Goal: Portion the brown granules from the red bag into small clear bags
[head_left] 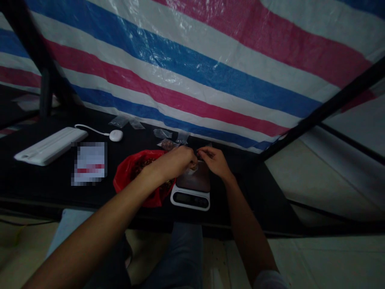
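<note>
My left hand and my right hand meet over a small white kitchen scale on a black table. Both hands have their fingers pinched on a small clear plastic bag held just above the scale's dark platform. A red plastic bag holding brownish pieces lies open to the left of the scale, under my left forearm. What is inside the small bag is too dim to make out.
Several small clear bags lie at the table's back edge. A white power strip with a cord and a round white device sit at the left, beside a blurred card. A striped tarp hangs behind.
</note>
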`<state>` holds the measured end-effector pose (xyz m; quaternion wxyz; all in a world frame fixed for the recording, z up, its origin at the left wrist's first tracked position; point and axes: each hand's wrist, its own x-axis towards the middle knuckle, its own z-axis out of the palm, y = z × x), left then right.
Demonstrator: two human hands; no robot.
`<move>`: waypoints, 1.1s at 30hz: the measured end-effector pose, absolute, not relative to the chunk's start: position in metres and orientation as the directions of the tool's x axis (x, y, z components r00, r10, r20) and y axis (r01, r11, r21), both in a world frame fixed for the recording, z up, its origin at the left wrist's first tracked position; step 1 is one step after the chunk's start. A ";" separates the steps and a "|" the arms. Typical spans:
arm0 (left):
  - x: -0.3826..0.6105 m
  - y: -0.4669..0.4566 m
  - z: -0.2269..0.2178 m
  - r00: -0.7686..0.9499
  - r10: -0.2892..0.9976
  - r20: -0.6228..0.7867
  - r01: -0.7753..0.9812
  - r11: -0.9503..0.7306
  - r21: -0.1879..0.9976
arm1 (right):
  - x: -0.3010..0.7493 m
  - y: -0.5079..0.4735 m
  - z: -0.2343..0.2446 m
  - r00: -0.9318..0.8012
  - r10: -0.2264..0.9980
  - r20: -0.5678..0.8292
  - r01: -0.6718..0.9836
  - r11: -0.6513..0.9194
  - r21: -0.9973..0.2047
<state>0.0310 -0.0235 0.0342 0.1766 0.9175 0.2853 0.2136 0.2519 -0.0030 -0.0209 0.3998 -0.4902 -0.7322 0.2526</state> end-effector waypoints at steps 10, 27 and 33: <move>0.035 -0.019 0.038 0.749 0.628 0.210 0.444 -0.712 0.543 | 0.254 -0.006 -0.019 -0.192 0.919 0.345 0.532 0.393 -0.750; 0.038 -0.017 0.018 0.666 0.606 0.436 0.313 -0.757 0.574 | 0.261 -0.005 -0.019 -0.130 0.918 0.375 0.521 0.385 -0.762; 0.023 -0.009 0.020 0.555 0.678 0.482 0.358 -0.718 0.597 | 0.280 0.010 -0.032 -0.006 0.854 0.520 0.768 0.336 -0.545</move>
